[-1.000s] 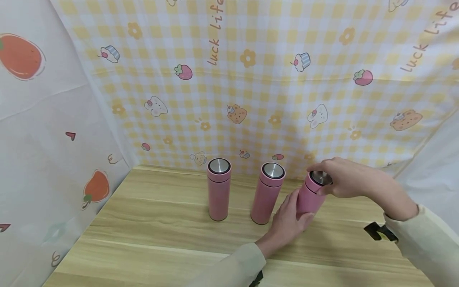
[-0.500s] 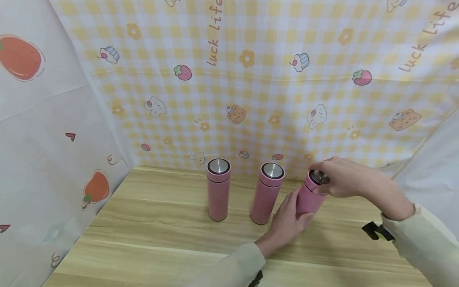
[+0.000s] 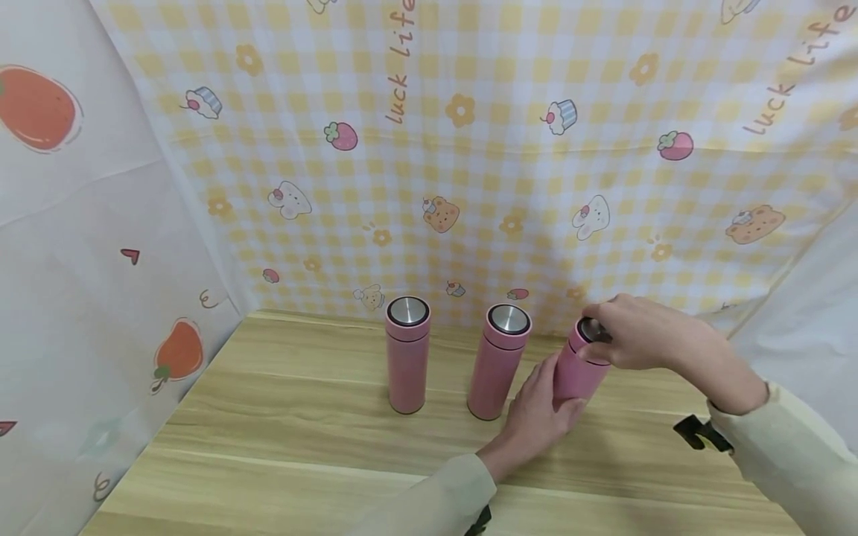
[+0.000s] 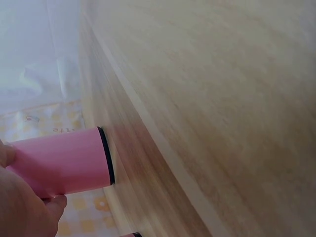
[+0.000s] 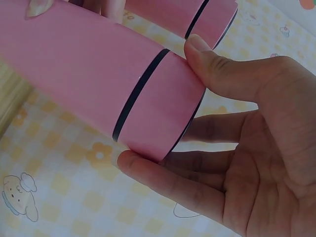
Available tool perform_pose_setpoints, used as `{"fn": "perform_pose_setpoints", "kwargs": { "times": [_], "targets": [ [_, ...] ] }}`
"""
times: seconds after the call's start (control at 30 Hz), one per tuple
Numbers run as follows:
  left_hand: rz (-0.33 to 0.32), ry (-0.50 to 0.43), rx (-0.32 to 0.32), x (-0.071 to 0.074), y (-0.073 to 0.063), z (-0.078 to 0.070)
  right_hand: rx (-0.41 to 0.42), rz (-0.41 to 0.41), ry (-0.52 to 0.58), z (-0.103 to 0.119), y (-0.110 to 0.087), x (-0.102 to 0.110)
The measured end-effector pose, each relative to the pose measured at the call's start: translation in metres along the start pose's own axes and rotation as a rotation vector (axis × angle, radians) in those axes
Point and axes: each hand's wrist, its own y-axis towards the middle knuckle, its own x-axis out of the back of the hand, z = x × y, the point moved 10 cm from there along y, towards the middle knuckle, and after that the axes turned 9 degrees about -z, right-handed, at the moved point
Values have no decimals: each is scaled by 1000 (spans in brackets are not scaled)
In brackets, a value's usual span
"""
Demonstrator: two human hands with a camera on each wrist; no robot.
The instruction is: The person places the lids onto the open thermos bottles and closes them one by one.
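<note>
A pink thermos bottle point(image 3: 579, 374) with a steel-topped lid point(image 5: 163, 106) stands at the right of the row. Its body is gripped by my left hand point(image 3: 538, 412), thumb on the near side and fingers round the far left. In the left wrist view the dark base of this thermos point(image 4: 61, 160) meets the table. My right hand point(image 3: 633, 333) pinches the lid from above, thumb on one side and fingers on the other. The right wrist view shows a thin black ring between lid and body. Part of the steel top is hidden under the right hand.
Two more pink thermoses stand upright to the left: a middle one point(image 3: 497, 365) close to my left hand and a far-left one point(image 3: 407, 357). All are on a wooden table point(image 3: 281, 417). A yellow checked cloth point(image 3: 402, 179) hangs behind, and a white cloth point(image 3: 121, 186) at the left.
My right hand has shifted slightly left and turned over the lid, covering more of its steel top. The left hand keeps its grip on the thermos body, and the other thermoses stay put.
</note>
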Motion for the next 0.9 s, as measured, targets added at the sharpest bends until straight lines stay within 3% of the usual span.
{"fn": "perform_pose_setpoints", "kwargs": {
  "times": [0.9],
  "targets": [
    [-13, 23, 21, 0, -1, 2, 6, -53, -63, 2, 3, -2]
  ]
}}
